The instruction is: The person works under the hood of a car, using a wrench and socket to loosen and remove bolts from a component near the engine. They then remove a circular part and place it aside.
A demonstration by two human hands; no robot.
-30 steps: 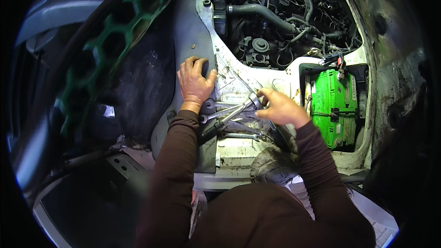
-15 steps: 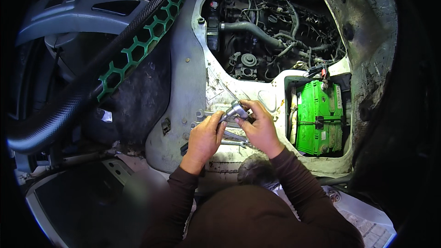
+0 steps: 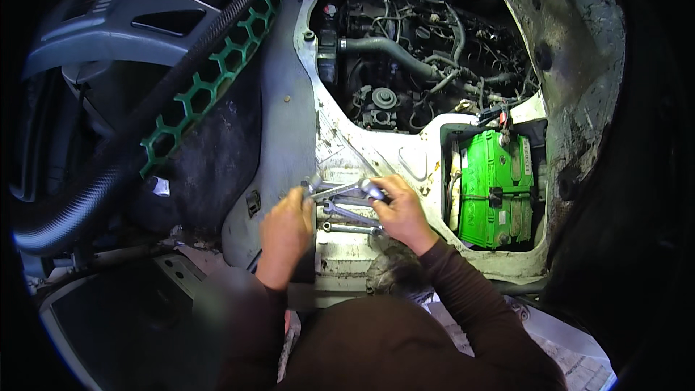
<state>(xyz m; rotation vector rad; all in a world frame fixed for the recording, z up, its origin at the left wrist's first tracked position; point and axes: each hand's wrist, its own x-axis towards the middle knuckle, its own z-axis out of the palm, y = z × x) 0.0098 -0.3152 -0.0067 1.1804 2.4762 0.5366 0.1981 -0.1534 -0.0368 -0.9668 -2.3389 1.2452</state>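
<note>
- The left hand [image 3: 285, 226] is smeared by motion; its fingers look partly curled beside a bright metal piece [image 3: 313, 183], but I cannot tell whether it grips it.
- The right hand [image 3: 403, 211] has thumb and fingers closed around a shiny metal tool [image 3: 373, 190], whose shape is blurred and partly covered by the fingers.
- Between the hands, wrenches lie on the white panel [image 3: 340, 146]: a far wrench [image 3: 337, 190] with its ends hard to make out, an open-ended middle wrench [image 3: 352, 213] set aslant, and a near wrench [image 3: 352, 229] with a rounded left end, its right end close to the right hand.
- The panel's paint is scuffed and grimy; a smooth grey strip [image 3: 288, 130] borders it on the left.
- Far off, a ribbed dark hose [image 3: 394, 51] crosses the engine [image 3: 427, 36], much of it lost in shadow.
- To the right, a boxy green battery [image 3: 481, 195] sits in a recess.
- Left, a curved dark rim [image 3: 79, 195] has a woven-looking texture and green honeycomb trim [image 3: 230, 58].
- Half a second ago both hands met on the shiny tool; now they are apart, the left hand farther left, with more of the wrenches uncovered.
</note>
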